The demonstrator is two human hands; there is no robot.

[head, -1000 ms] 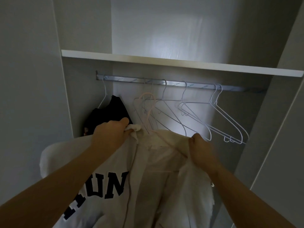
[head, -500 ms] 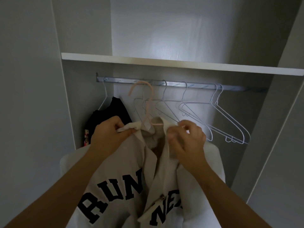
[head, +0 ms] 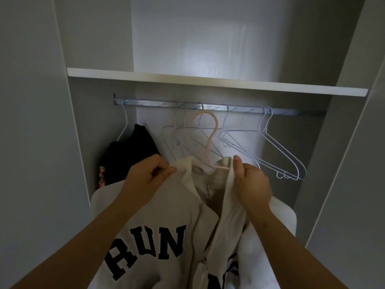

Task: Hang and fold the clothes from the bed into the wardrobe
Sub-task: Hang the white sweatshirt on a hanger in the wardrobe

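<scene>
The person stands at the open wardrobe with both arms held out. The cream jacket with big dark letters "RUN" on the front hangs between the two hands, just below the rail. Its front is open down the middle.

The left grip pinches the left side of the collar between thumb and fingers. The right grip is curled round the right front edge, close to the collar.

A pink hanger sits inside the neck of the jacket. Its hook sticks up toward the rail. I cannot tell if the hook is on the rail or just in front of it.

Many thin white hangers hang on the rail with no clothes on them. They are behind the pink one and off to its right. A black top hangs at the left end of the rail, just behind the left grip. Something with red and light spots shows under it.

A white shelf runs across the wardrobe above the rail.
</scene>
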